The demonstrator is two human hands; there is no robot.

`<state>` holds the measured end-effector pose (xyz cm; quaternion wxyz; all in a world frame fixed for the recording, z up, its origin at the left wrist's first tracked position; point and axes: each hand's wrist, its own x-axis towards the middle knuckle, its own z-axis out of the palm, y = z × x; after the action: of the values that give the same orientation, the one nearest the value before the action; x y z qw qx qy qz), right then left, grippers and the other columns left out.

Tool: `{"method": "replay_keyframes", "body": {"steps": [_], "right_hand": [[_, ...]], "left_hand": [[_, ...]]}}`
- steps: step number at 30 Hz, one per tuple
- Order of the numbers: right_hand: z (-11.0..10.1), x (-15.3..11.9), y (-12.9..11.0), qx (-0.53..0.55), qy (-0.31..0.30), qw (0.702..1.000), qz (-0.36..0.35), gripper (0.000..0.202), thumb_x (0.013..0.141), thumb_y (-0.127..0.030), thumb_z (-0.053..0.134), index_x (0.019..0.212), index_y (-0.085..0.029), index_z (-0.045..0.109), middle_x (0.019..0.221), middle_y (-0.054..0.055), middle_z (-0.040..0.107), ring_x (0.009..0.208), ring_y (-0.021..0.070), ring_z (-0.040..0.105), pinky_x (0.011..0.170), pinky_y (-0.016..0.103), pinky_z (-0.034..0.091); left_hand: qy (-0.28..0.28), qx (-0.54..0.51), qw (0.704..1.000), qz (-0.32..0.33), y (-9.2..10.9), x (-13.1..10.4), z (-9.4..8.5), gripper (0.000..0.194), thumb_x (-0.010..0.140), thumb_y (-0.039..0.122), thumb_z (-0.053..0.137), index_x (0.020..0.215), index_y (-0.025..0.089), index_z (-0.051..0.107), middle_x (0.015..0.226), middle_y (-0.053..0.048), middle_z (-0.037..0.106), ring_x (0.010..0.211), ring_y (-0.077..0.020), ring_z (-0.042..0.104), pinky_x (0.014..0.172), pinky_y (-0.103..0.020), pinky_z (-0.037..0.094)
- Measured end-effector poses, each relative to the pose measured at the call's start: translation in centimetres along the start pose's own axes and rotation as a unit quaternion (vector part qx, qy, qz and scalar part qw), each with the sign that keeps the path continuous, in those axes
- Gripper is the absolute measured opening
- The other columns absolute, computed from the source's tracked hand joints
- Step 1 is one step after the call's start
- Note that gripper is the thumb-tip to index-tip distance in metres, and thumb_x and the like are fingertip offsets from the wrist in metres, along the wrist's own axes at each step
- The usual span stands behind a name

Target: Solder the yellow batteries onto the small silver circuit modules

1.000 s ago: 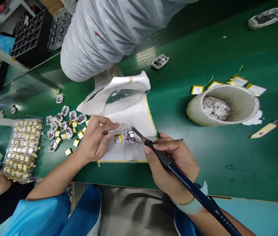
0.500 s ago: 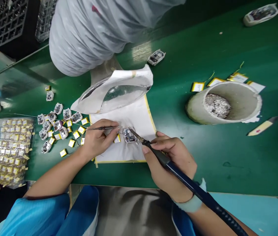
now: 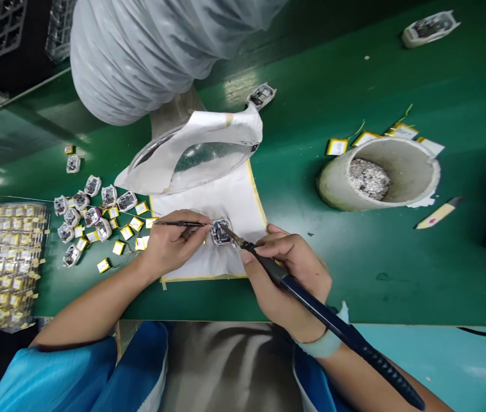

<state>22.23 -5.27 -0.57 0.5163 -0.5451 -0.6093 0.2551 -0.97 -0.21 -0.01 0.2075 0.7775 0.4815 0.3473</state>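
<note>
On a white sheet [image 3: 208, 263] with yellow edges lies a small open device [image 3: 221, 232] showing its circuit board. My left hand [image 3: 176, 243] is closed on thin dark tweezers [image 3: 182, 223], whose tip is at the device's left edge. From the right, my right hand [image 3: 292, 280] grips a dark blue soldering iron [image 3: 311, 303], its metal tip over the device. A small yellow-edged battery [image 3: 204, 242] is mostly hidden beside my left fingers.
Several devices [image 3: 92, 216] and batteries [image 3: 118, 247] lie left, by a battery tray [image 3: 4, 257]. A magnifier [image 3: 208, 163] and grey duct [image 3: 139, 63] stand behind. At right are a round container [image 3: 337, 186], batteries [image 3: 337, 147] and a knife [image 3: 438, 213].
The tweezers' tip has come right up to the device, and the iron's tip sits further over its board. The battery is now more covered. The whole view has shifted slightly.
</note>
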Motion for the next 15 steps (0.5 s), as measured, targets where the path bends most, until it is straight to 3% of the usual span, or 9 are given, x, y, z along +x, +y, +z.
{"method": "replay_keyframes", "body": {"steps": [15], "right_hand": [[0.12, 0.12, -0.24, -0.008, -0.025, 1.000, -0.009, 0.023, 0.093, -0.021, 0.082, 0.095, -0.030, 0.061, 0.072, -0.009, 0.070, 0.065, 0.0183, 0.074, 0.115, 0.057, 0.065]], "left_hand": [[-0.026, -0.001, 1.000, -0.010, 0.04, 0.26, -0.14, 0.009, 0.104, 0.025, 0.078, 0.106, 0.019, 0.084, 0.100, -0.006, 0.088, 0.075, -0.0132, 0.081, 0.060, -0.022, 0.061]]}}
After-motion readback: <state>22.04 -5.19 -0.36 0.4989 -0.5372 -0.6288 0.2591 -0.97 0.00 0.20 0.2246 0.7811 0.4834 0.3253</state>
